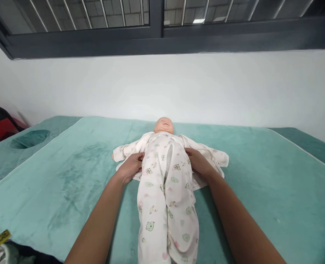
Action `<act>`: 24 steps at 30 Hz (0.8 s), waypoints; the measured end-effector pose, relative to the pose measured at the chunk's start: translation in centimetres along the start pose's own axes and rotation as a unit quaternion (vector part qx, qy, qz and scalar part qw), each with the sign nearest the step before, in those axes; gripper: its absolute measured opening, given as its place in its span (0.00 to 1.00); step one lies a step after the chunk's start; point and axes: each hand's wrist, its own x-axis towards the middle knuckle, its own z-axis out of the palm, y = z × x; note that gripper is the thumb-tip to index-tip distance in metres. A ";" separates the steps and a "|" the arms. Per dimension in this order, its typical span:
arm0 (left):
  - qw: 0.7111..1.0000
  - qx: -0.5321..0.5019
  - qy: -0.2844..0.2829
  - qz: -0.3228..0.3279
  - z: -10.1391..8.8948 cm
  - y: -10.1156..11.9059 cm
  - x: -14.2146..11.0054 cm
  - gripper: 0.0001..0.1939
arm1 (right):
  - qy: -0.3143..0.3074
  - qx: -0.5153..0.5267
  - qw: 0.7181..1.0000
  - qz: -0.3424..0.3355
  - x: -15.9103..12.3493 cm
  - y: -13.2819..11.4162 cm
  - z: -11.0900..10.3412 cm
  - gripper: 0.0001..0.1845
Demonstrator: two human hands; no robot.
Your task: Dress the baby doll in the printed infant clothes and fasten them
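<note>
The person's bare left hand (132, 167) and bare right hand (199, 162) meet opposite sides of the white, animal-printed cloth trousers (165, 194), probably for evenness; whether either clenches fabric cannot be told. The trousers lie over the pinkish plastic baby doll (164, 125), supine on teal plush bedding (261, 190)

Doll (164, 125): on bed (261, 201), head toward wall (162, 88). Jacket (129, 149): on doll, sleeves out left and right. Trousers (176, 183): over doll's front, legs toward near edge. Left hand (132, 167), right hand (198, 161): one each side of trousers. Window (162, 44): above, in wall. Bag (0, 130): far left. Cloth bundle (25, 255): near left corner.
</note>
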 end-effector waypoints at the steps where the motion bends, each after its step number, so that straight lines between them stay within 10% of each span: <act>1: 1.000 -0.007 -0.012 -0.004 -0.1 0.0 -0.1 0.17 | 0.009 0.026 1.000 0.003 -0.1 -0.1 0.1 0.13; 8: 0.998 -0.040 -0.040 -0.002 -0.2 0.1 -0.2 0.22 | 0.005 0.211 0.977 0.038 -0.7 -0.6 0.3 0.13; 17: 0.993 -0.117 -0.030 -0.009 0.9 0.6 -0.6 0.24 | -0.044 0.127 0.990 0.049 0.0 0.1 -0.2 0.10; 24: 0.983 -0.165 0.077 -0.022 2.5 1.9 -1.3 0.20 | 0.043 0.165 0.985 0.010 0.0 0.1 1.6 0.07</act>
